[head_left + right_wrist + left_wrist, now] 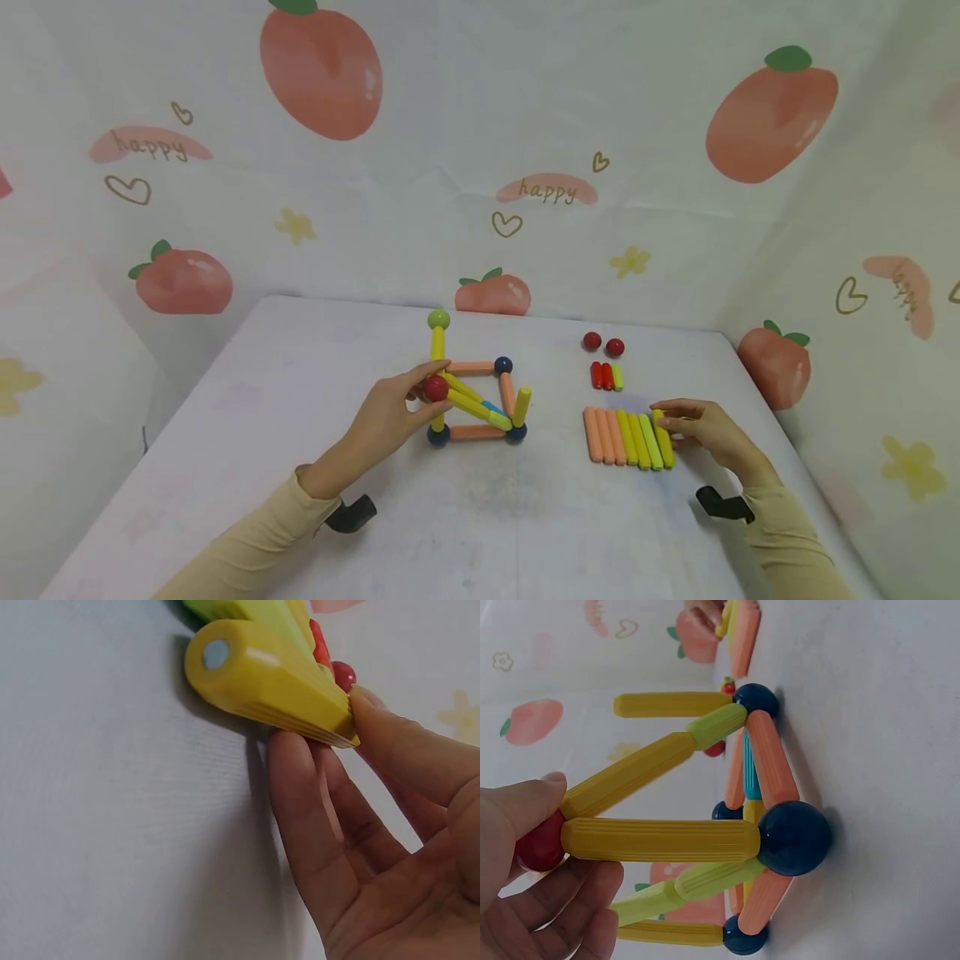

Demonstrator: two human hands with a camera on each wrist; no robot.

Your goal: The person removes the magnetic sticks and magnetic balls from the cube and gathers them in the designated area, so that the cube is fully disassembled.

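My left hand (378,412) pinches a red ball (436,388) at a top corner of a construction of rods and balls. From this ball, yellow rods (660,840) slope down to dark blue balls (795,838) at the base. Orange rods (477,432) join the blue balls into a base frame on the table. A yellow rod (522,407) stands up at the front right corner, its top bare. My right hand (708,429) pinches the far end of a yellow rod (277,679) between thumb and fingers, at the right end of a row of loose rods.
Orange, yellow and green rods (610,435) lie side by side left of my right hand. Behind them are short red and green rods (607,376) and two red balls (592,341). A green ball (438,320) tops the construction's back left upright. A patterned cloth backs the white table (480,525).
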